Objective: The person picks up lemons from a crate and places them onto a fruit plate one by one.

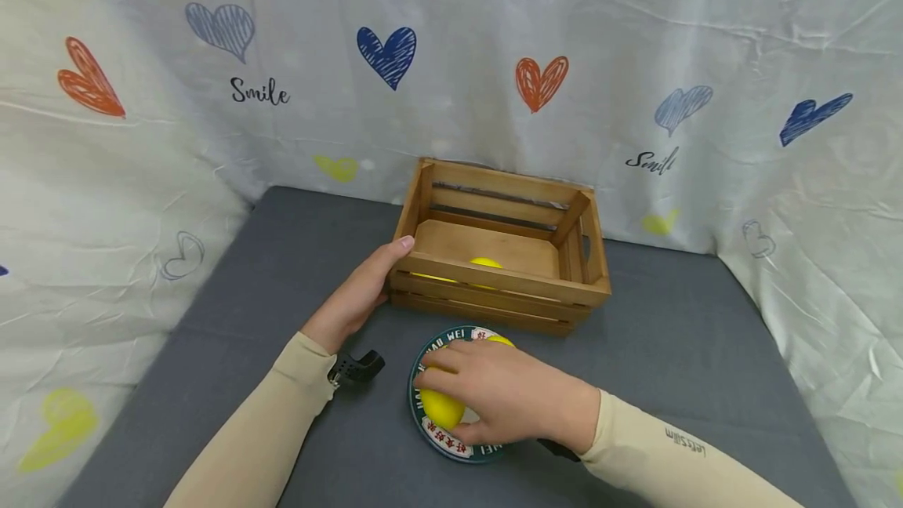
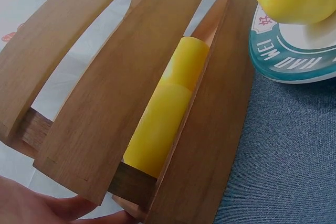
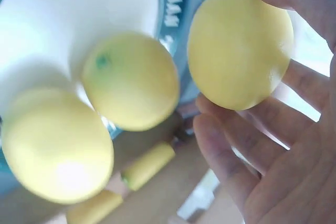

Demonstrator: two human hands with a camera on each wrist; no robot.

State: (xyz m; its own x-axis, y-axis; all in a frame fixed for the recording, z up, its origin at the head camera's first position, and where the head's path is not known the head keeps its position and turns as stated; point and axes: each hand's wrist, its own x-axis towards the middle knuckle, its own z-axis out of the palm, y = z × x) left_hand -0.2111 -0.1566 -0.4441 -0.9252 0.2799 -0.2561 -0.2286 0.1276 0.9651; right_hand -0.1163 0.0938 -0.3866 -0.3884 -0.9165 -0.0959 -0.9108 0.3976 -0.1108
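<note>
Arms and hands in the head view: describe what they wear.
Cream sleeves cover both forearms; the right sleeve bears small dark lettering, while none shows on the left sleeve. A black strap sits at the left wrist, a dark band under the right. Left hand and right hand are ungloved.

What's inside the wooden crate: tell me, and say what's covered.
Inside the wooden crate, yellow fruit shows over and between the front slats: at least two pieces. The slats cover the rest, so the exact count and full shapes can't be seen.
</note>
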